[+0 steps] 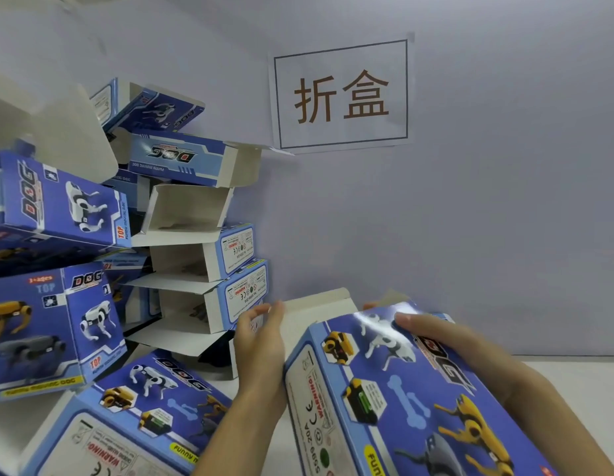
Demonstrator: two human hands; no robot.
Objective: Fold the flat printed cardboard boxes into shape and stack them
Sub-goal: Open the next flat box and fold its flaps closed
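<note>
Both hands held the box [395, 389] — left hand [259, 341] spread against its end, right hand [446, 341] gripping the top — beside the stack [195, 235].

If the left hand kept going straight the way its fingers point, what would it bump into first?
Most likely the left hand would meet the open white flap of the box being folded, right at its fingertips. The stacked boxes lie beside that line; depth is unclear.
</note>
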